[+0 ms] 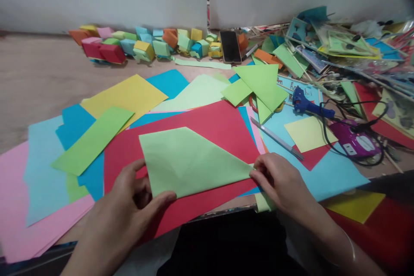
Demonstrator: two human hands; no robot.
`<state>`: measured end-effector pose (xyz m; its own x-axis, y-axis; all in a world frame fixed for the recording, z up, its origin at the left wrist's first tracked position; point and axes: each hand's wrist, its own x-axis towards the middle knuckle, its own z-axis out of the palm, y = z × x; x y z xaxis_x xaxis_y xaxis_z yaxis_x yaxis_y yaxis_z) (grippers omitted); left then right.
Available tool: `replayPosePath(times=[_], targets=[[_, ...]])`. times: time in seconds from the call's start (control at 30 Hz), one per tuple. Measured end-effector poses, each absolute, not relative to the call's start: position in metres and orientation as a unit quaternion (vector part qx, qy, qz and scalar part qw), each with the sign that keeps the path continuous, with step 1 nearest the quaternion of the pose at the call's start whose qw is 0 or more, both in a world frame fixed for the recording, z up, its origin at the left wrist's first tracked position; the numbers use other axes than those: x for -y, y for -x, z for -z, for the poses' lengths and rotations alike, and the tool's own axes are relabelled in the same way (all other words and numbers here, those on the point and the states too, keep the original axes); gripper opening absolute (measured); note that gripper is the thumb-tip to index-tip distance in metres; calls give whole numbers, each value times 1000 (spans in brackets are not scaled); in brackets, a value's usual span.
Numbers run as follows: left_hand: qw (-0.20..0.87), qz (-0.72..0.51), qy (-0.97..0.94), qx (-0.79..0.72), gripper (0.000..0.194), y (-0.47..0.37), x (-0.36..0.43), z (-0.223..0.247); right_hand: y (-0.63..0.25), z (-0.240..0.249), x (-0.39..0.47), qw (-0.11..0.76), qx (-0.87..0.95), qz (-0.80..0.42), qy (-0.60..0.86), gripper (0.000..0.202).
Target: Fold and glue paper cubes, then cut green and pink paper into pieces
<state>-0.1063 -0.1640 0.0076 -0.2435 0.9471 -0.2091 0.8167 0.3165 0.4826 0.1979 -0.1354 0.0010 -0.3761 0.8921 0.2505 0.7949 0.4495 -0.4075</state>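
A folded sheet of light green paper (190, 164) lies slantwise above a large red sheet (213, 125), its narrow tip toward the right. My left hand (132, 202) grips its lower left edge, thumb on top and fingers behind. At the tapered right tip, my right hand (274, 177) pinches the paper between thumb and fingers. A pale green strip hangs below the right hand at the table edge. Just beyond that hand lies a grey craft knife (278, 138).
Coloured sheets, such as a yellow one (129, 99), cover the table. A blue glue gun (307, 103) and purple power socket (354, 138) with a black cord sit at right. Folded paper pieces (142, 49) and a phone (230, 46) line the back; scraps and sticks heap at far right.
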Motion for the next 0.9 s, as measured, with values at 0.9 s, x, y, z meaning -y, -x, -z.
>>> replayPosePath(times=[0.9], targets=[[-92,-130,-908,-387,88,19,161,16,-179,-1,149,214,855,76,466,29]])
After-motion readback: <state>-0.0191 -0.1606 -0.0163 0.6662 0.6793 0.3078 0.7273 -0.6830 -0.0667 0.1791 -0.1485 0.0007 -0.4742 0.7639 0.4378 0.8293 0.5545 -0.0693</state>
